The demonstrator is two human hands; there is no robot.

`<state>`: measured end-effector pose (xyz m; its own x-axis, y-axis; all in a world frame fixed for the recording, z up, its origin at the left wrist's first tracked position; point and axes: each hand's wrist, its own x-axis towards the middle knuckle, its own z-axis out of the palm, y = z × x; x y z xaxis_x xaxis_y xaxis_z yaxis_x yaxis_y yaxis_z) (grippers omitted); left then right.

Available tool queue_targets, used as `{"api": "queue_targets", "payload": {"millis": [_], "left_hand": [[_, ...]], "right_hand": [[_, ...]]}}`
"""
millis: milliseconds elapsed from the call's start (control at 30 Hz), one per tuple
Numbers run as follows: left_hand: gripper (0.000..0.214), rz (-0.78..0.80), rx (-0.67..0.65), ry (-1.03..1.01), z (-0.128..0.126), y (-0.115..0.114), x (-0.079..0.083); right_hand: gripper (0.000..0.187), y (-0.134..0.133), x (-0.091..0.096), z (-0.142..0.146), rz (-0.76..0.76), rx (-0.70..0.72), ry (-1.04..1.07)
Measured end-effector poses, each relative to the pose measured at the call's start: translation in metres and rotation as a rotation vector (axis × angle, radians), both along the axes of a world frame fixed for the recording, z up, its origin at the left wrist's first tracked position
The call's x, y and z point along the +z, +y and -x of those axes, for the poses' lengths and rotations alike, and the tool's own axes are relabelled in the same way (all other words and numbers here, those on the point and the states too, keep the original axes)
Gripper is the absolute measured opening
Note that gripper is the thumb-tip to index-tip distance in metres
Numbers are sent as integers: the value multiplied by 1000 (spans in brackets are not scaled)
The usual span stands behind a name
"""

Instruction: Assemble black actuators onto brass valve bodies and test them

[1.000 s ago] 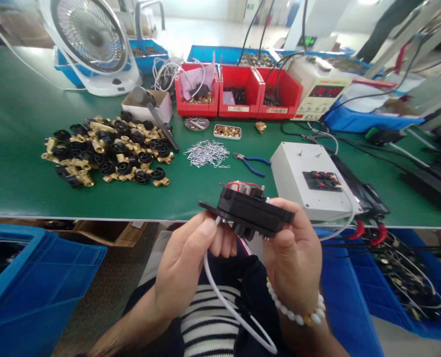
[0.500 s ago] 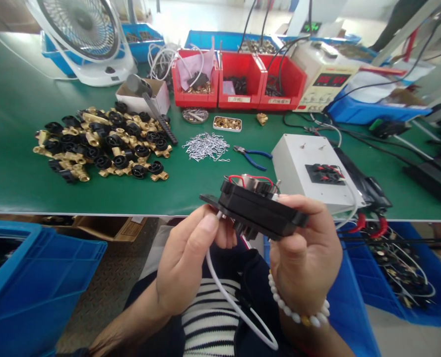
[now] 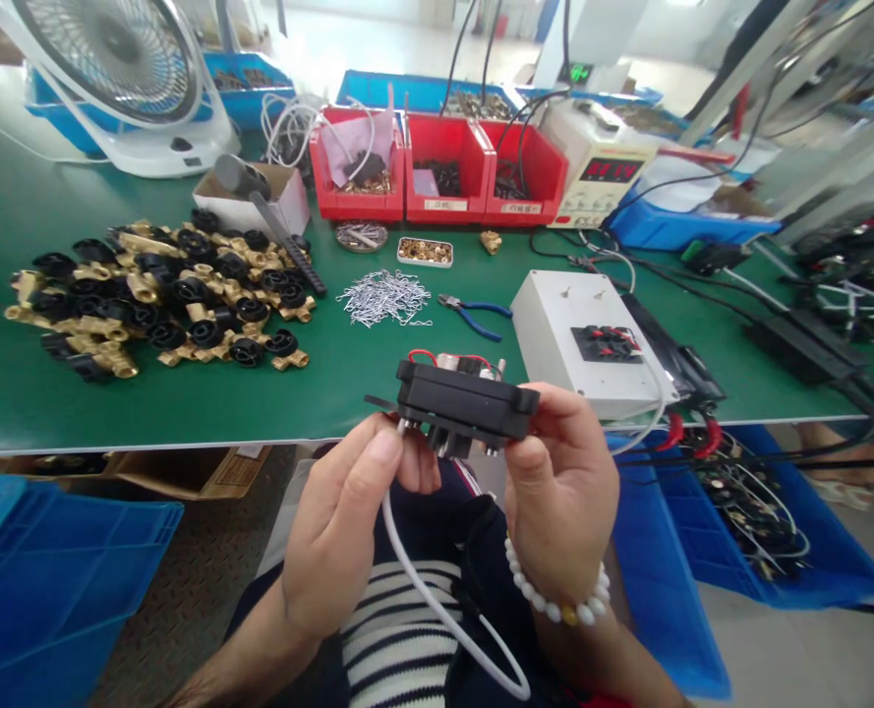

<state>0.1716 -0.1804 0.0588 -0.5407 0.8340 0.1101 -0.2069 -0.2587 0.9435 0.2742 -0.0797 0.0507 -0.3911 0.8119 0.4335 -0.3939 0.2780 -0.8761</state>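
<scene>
Over the lap, just short of the near edge of the green desk point(image 3: 9, 403): right hand point(image 3: 561, 482) closed round the right end of a flat black rectangular plastic module point(image 3: 466, 408), thumb on the near face, fingers wrapped behind. Left hand point(image 3: 348, 531) curled at the module's left end, thumb and forefinger pinched on a thin white cable point(image 3: 443, 619) right at the housing, cable looping down across a striped shirt. Thin red wires point(image 3: 422, 355) arched over the module's top. White bead bracelet point(image 3: 554, 605) on the right wrist.

Just behind the right hand, on the desk, a white box with red and black terminals point(image 3: 554, 315). Left of that, blue-handled pliers point(image 3: 477, 317), then a heap of small silver wire clips point(image 3: 384, 297). Farther left, a large pile of brass and black fittings point(image 3: 163, 305). Along the back, three red plastic bins point(image 3: 437, 202) and a white desk fan point(image 3: 112, 69). Below the desk, at left, a blue plastic crate point(image 3: 53, 580).
</scene>
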Motion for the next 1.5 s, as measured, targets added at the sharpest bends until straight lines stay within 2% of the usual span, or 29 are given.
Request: {"api": "queue_targets", "payload": {"millis": [300, 367, 567, 667, 967, 1100, 1267, 1367, 1500], "left_hand": [[35, -8, -11, 3, -1, 0, -1], [35, -9, 6, 77, -2, -2, -1], [31, -4, 83, 472, -1, -6, 7], [28, 3, 100, 559, 1, -7, 7], [23, 19, 49, 661, 4, -8, 5], [22, 27, 51, 679, 5, -8, 5], [23, 34, 57, 692, 4, -7, 5], [21, 25, 112, 738, 4, -4, 6], [18, -32, 183, 923, 6, 0, 4]], "right_hand": [[23, 0, -2, 0, 15, -5, 3], [23, 1, -5, -1, 52, 21, -6], [30, 2, -13, 0, 183, 156, -25], [30, 2, -14, 1, 205, 173, -49], [28, 0, -10, -1, 121, 22, -56], [28, -1, -6, -1, 35, -59, -69], [26, -1, -4, -1, -33, -93, -21], [36, -2, -5, -3, 17, -3, -20], [65, -3, -4, -4, 56, 153, -34]]}}
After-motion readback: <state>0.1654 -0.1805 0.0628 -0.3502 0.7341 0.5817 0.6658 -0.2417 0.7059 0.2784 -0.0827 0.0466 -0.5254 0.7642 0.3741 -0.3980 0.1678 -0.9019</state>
